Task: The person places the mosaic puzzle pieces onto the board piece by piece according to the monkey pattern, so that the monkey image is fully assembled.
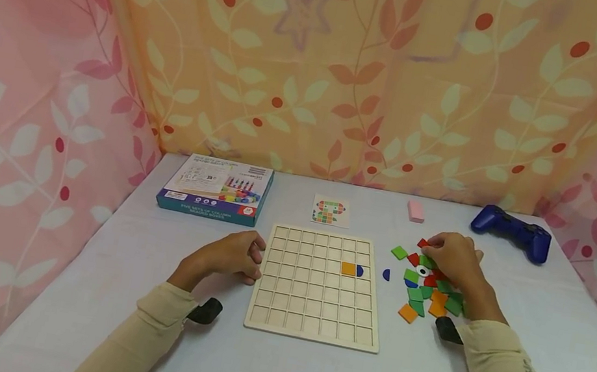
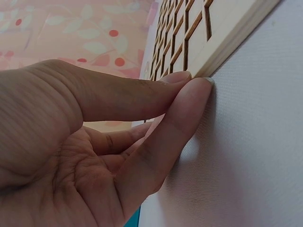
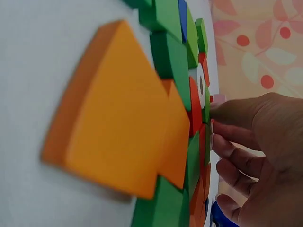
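A wooden grid board (image 1: pixel 317 285) lies flat, with an orange square tile (image 1: pixel 348 269) and a blue half-round tile (image 1: pixel 359 271) side by side in its cells. At the board's left edge, my left hand (image 1: pixel 234 254) pinches the rim between thumb (image 2: pixel 142 97) and forefinger. My right hand (image 1: pixel 453 259) is over the far side of a loose pile of tiles, a red tile (image 1: pixel 423 242) at its thumb and forefinger tips. Green tiles (image 1: pixel 415 294), orange tiles (image 3: pixel 111 113) and a white eye tile (image 1: pixel 422 271) lie in that pile, partly hidden by the hand.
Another blue half-round tile (image 1: pixel 386 274) lies between board and pile. Behind the board is a small pattern card (image 1: pixel 332 211). A boxed toy set (image 1: pixel 215 188) stands back left; a pink block (image 1: pixel 415 211) and a blue game controller (image 1: pixel 511 232) lie back right. Patterned curtains surround the table.
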A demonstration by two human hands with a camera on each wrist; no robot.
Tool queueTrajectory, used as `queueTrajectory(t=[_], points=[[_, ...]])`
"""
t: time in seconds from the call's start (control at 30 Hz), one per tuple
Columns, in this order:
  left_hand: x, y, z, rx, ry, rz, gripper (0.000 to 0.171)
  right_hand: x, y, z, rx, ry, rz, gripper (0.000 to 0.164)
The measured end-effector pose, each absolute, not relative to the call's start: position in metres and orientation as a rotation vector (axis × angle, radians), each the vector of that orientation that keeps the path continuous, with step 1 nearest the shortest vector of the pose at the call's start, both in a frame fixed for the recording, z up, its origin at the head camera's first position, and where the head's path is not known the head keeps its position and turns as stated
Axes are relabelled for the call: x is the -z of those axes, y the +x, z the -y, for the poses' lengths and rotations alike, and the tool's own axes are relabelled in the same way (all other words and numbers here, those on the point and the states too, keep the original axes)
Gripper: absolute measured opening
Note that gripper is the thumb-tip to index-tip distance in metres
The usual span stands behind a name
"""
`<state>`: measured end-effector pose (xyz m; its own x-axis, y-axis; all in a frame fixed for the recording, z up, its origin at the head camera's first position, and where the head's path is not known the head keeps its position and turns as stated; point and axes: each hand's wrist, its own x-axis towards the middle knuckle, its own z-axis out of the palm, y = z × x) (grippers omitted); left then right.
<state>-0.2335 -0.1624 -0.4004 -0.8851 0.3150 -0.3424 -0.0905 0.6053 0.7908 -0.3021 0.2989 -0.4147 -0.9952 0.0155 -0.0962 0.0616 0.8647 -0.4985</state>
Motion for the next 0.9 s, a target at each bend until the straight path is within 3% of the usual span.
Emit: queueTrajectory(t=[0.7, 0.9], points=[[0.403, -0.235, 0.163, -1.222, 0.166, -2.370, 0.057, 0.411, -0.300, -0.291, 0.914, -0.081, -2.921, 0.051], [0.402, -0.234, 0.162, -1.240, 0.161, -2.362, 0.057, 0.411, -0.294, -0.272, 0.992, -0.167, -2.892, 0.044]])
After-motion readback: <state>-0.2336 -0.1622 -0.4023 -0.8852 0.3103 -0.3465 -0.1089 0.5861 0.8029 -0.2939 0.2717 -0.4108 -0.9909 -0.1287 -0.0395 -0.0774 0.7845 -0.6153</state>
